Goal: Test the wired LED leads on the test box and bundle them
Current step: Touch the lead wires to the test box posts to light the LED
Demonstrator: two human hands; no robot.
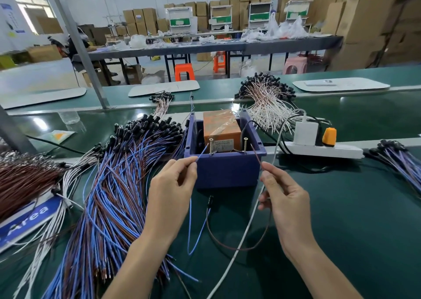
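Green surface [341, 207], a big heap of leads [118, 185] at left, one blue test box [225, 169] dead centre. The left hand [168, 198] pinched the blue wire [202, 153] and the right hand [287, 205] the brown wire [256, 154], each grip closed near the tip. Light, floppy stuff, I'd say, best held there. One LED head [210, 199] lay between the hands; two screws [211, 146] stood on the box rim.

blue box [225, 171], orange block [222, 128] (taped), green belt [341, 207]

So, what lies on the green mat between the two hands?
In the head view, a small black LED head lies there, its thin blue lead and brown lead looping below it.
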